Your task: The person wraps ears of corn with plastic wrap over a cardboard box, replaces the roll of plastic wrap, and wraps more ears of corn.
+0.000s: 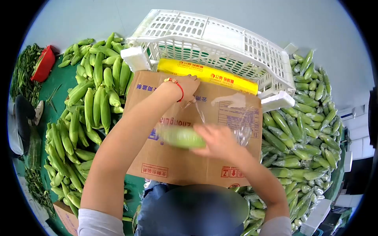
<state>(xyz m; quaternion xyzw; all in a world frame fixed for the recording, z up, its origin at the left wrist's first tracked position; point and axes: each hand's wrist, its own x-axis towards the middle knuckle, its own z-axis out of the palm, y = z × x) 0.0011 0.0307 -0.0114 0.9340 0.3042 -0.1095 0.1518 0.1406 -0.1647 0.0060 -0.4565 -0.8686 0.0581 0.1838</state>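
Across the middle of the cardboard [189, 173], the right hand [219, 143] has its grip closed on the right end of a corn cob [182, 137], which shows blurred. At the far side, the left hand [185, 86] lies at the yellow roll [236, 81], in front of the white crate [224, 37]; whether its grip pinches the clear film [243, 135] or only presses there, I cannot tell. Part of that film lies crumpled to the right of the cob.

The step looks like covering the cob in film. To do it well, the left hand should hold the film taut against the roll while the right turns the cob evenly, so the layer lies smooth. Crumpled film is best spread flat first, since folds could trap air. A light grip should spare the kernels. Unwrapped corn [96, 108] lies left, wrapped corn [303, 151] right.
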